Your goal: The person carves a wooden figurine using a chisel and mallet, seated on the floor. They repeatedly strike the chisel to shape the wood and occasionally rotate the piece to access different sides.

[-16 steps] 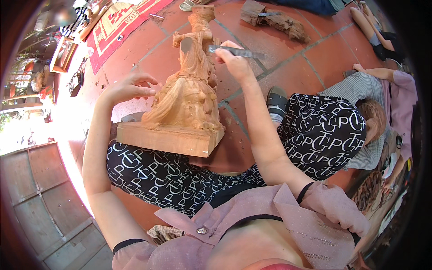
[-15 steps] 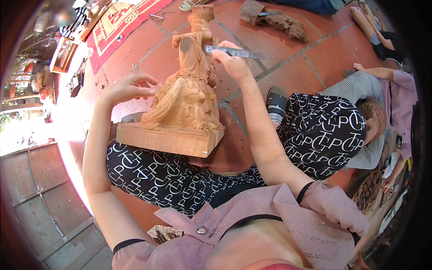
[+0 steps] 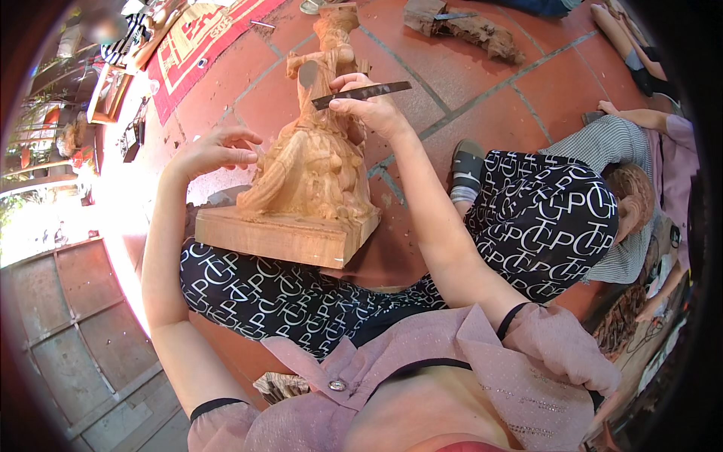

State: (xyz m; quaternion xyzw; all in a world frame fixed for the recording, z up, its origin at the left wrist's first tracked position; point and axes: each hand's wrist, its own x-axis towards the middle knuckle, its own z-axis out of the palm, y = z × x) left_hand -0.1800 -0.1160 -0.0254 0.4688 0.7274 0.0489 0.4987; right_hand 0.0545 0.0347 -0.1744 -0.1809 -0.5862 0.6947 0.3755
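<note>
A carved wooden statue (image 3: pixel 305 162) with draped folds and a thick square base (image 3: pixel 271 237) rests by my left leg, its top pointing away from me. My right hand (image 3: pixel 369 105) pinches a thin, flat dark strip (image 3: pixel 361 96), like a blade or file, between thumb and fingers. One end of the strip reaches the statue's upper body; whether it touches I cannot tell. My left hand (image 3: pixel 218 153) holds nothing, its fingers loosely bent and apart beside the statue's left side. The far side of the statue is hidden.
Red floor tiles (image 3: pixel 482 105) surround me. A rough piece of wood (image 3: pixel 467 34) with a metal tool (image 3: pixel 456 15) on it lies at the far right. A red mat (image 3: pixel 199 49) is at the far left. Another person (image 3: pixel 670 151) sits to the right, beside a rounded wooden piece (image 3: pixel 631 200).
My right hand has moved slightly left and nearer to me. The strip has turned, its left end now lower and across the statue's upper body. My left hand stays almost still.
</note>
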